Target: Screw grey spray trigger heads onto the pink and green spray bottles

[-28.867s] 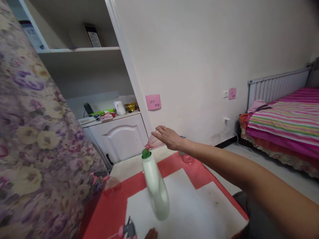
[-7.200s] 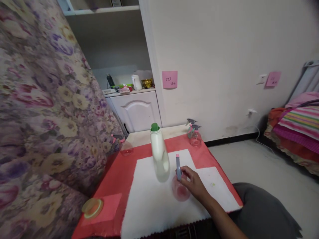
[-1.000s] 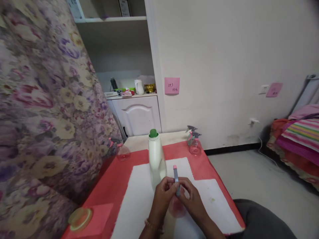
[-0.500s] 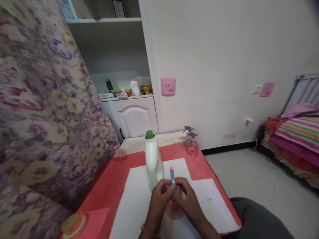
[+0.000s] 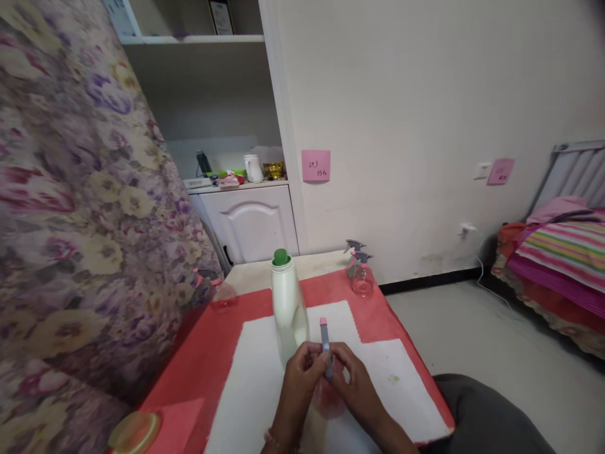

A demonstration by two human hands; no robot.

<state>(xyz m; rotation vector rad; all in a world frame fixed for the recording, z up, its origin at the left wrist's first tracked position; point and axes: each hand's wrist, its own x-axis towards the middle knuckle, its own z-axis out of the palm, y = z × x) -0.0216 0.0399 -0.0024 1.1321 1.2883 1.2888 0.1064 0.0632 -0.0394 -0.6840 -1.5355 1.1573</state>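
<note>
Both hands are at the top of a spray bottle [image 5: 329,400] with a see-through pinkish body, partly hidden behind my wrists and fingers. Its grey spray head [image 5: 324,336] points away from me and ends in a pink nozzle. My left hand [image 5: 302,377] is closed, thumb and fingertips pinching the left side of the head. From the right, my right hand [image 5: 355,384] grips around the head and neck with bent fingers. Just beyond my left hand stands a tall pale-green jug [image 5: 287,302], upright, with a green insert in its mouth.
Spray bottles [image 5: 363,282] stand at the table's back right, another [image 5: 223,295] at the back left. White sheets [image 5: 253,366] lie over the red tablecloth [image 5: 189,359]. A round yellowish-rimmed lid or dish [image 5: 135,433] sits front left, beside a floral curtain [image 5: 80,221].
The whole view has shifted slightly, so everything sits a little further left. Both hands keep the same hold on the spray bottle, with no clear motion of their own.
</note>
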